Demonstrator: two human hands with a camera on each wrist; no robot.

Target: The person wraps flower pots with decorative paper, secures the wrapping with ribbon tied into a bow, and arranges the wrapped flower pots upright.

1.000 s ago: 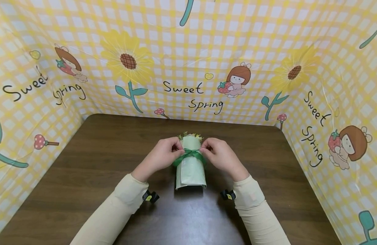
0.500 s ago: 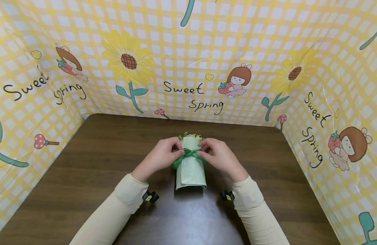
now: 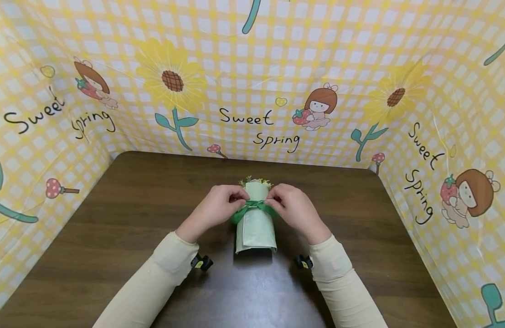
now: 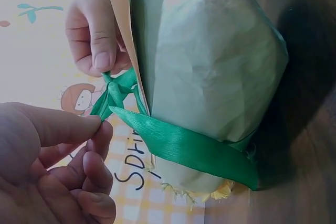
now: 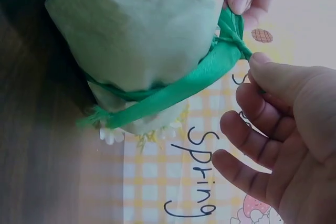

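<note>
A bouquet wrapped in pale green paper (image 3: pixel 258 230) lies on the table, its small yellow and white flowers (image 3: pixel 264 182) pointing away from me. Round its upper part runs a green satin ribbon (image 4: pixel 184 148), knotted on top. My left hand (image 3: pixel 221 205) pinches one side of the knotted ribbon between thumb and forefinger. On the other side, my right hand (image 3: pixel 291 207) pinches the ribbon between thumb and forefinger too, its other fingers loosely curled in the right wrist view. A loose ribbon tail with a frayed end (image 5: pixel 94 116) hangs down the wrap's side.
The dark wooden table (image 3: pixel 154 196) surrounds the bouquet. A yellow checked cloth (image 3: pixel 244 68) with printed flowers and lettering walls the table at the back and both sides. Each wrist carries a small black camera (image 3: pixel 202 263).
My right fingers opened slightly at the ribbon, then closed on it again near the knot. My left fingertips have shifted a little toward the knot. The bouquet stays in place.
</note>
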